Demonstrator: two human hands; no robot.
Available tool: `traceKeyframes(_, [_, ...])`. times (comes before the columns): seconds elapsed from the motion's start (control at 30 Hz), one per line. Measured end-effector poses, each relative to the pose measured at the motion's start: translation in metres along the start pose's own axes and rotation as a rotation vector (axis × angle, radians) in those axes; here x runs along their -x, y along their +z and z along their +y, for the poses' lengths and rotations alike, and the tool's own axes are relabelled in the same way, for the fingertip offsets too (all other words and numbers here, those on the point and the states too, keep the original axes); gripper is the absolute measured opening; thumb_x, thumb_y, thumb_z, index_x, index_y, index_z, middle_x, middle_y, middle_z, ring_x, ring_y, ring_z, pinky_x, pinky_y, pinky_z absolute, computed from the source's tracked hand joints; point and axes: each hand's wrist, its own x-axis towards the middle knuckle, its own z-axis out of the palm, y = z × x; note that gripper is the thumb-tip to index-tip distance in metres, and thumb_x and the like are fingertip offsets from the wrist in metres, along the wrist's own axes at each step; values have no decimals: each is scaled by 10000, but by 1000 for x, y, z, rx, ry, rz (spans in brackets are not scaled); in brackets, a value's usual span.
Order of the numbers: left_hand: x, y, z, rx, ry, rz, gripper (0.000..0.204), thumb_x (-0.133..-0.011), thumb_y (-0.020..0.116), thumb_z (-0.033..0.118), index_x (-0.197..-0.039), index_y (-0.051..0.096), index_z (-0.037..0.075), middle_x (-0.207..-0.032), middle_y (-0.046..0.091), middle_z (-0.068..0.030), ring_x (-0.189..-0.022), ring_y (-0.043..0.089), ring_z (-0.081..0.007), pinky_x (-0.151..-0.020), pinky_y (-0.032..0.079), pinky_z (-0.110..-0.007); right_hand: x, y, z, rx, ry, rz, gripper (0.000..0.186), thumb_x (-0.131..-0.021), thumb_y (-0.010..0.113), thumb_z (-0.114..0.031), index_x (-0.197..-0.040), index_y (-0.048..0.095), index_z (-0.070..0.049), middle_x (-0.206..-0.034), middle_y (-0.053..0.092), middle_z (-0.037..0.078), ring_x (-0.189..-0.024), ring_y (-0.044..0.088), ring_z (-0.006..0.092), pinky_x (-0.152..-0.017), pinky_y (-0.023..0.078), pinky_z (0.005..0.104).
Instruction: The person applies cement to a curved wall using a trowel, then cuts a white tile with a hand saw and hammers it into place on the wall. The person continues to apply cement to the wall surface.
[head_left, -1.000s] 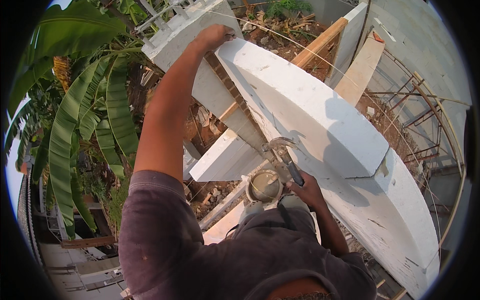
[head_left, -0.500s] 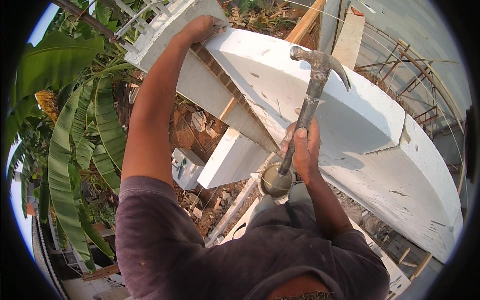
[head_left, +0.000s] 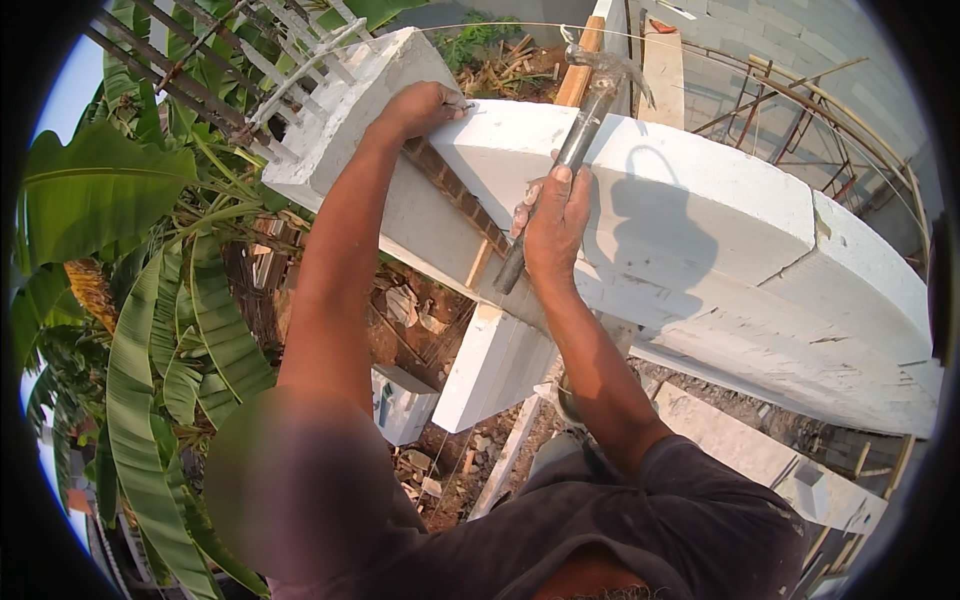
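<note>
My right hand (head_left: 557,225) is wrapped round the handle of a worn claw hammer (head_left: 598,102). The hammer is raised in front of the white block wall (head_left: 720,200), its head up near the wall's top edge and its handle slanting down to the left. My left hand (head_left: 420,108) is closed at the wall's left top corner, beside the grey concrete column (head_left: 345,120). Its fingertips are pressed together on the block's end. Whatever they pinch is too small to make out. A thin string (head_left: 480,24) runs above both.
Steel bars (head_left: 195,100) stick out of the column. Banana leaves (head_left: 135,370) crowd the left side. Below stand a loose white block (head_left: 485,370) and a bucket (head_left: 568,402), partly behind my right forearm. Bent rebar frames (head_left: 800,130) and a timber (head_left: 580,75) lie beyond the wall.
My right hand has carried the hammer up and to the left, closer to my left hand. The left hand stays at the block's corner while the view has shifted a little.
</note>
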Motion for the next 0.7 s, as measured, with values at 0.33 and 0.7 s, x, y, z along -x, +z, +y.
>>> traceKeyframes(0.33, [-1,3,-5,-76,20,75,245,-861,736,256,-1042,751,91,-914,724,-175,-827,677,-356,-775,512,-434,-2,16,21,158,216,-165,429,-1070,436,-427,-1147,451,-6,-687,491,34,-475,524,145,-413,452,308])
traceKeyframes(0.7, [-7,1,-1,-72,-62,45,208,-839,750,215,-1015,766,105,-943,736,-159,-846,695,-313,-780,512,-425,-7,29,40,141,244,-87,426,-1069,451,-408,-1179,442,4,-768,511,66,-445,474,131,-402,436,296])
